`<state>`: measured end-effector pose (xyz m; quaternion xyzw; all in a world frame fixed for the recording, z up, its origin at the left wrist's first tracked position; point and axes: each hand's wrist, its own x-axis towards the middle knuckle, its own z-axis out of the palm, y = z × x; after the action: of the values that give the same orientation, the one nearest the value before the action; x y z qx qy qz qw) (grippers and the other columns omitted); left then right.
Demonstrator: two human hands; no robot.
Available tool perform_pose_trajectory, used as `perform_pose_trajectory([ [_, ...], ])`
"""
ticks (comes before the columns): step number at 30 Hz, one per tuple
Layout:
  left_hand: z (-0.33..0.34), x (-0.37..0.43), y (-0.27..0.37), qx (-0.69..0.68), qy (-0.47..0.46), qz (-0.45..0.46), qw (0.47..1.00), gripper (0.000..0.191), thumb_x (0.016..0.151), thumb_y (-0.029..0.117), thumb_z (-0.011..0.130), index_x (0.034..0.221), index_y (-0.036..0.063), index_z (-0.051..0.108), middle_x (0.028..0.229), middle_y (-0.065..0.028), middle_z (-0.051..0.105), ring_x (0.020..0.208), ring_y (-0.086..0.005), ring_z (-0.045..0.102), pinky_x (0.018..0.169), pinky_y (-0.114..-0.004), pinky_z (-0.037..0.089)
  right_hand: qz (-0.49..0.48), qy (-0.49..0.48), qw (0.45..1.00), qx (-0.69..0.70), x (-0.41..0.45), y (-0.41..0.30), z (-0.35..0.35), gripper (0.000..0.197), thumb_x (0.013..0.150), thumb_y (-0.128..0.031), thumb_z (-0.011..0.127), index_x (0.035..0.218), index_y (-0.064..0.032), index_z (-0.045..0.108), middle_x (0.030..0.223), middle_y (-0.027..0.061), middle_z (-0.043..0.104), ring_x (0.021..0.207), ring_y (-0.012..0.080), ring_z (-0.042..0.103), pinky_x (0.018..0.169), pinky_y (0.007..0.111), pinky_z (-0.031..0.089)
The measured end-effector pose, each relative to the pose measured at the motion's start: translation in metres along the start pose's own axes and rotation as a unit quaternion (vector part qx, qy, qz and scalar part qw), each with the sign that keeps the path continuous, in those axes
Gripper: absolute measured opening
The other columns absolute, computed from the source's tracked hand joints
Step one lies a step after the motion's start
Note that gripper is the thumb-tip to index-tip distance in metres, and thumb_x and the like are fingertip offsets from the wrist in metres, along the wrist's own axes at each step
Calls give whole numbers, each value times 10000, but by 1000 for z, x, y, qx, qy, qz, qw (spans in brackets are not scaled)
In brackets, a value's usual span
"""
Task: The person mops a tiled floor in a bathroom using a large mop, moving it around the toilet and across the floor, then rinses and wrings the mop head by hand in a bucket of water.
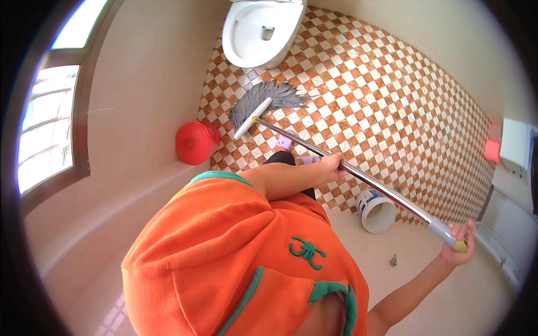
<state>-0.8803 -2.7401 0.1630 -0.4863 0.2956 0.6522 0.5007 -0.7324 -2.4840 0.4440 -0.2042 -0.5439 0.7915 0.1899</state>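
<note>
A mop with a metal pole [378, 185] slants across the head view. Around the middle of the pole my left hand [333, 166] is closed. My right hand [459, 243] grips the grey end of the handle, near its yellowish cap. At the far end, a white head bar [253, 119] carries grey mop strands [269, 94], spread over the checkered tile floor [361, 109]. The strands lie just in front of the white toilet [260, 35].
A red bucket [194, 143] stands by the left wall. Near my feet in lilac sandals [286, 140], a white bucket [377, 214] stands against the right-hand wall, below the pole. A wall fitting [393, 260], pinkish containers [492, 150] and a window [50, 117] are visible.
</note>
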Motion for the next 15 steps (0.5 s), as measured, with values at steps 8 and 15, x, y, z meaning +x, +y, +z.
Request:
perform_pose_trajectory([
  [8, -91, -11, 97, -284, -173, 189, 924, 105, 746, 57, 479, 671, 41, 407, 625, -53, 443, 582, -179, 478, 632, -332, 491, -40, -316, 948, 3, 60, 43, 200, 268, 761, -196, 399, 915, 9, 474, 571, 45, 450, 534, 156, 436, 637, 350, 356],
  [15, -120, -68, 143, -292, -208, 252, 899, 75, 770, 86, 462, 732, 34, 425, 642, -72, 462, 602, -191, 498, 605, -323, 474, -164, -517, 830, -129, 41, 20, 304, 198, 704, -108, 428, 851, 10, 490, 597, 73, 477, 605, 201, 530, 623, 346, 416],
])
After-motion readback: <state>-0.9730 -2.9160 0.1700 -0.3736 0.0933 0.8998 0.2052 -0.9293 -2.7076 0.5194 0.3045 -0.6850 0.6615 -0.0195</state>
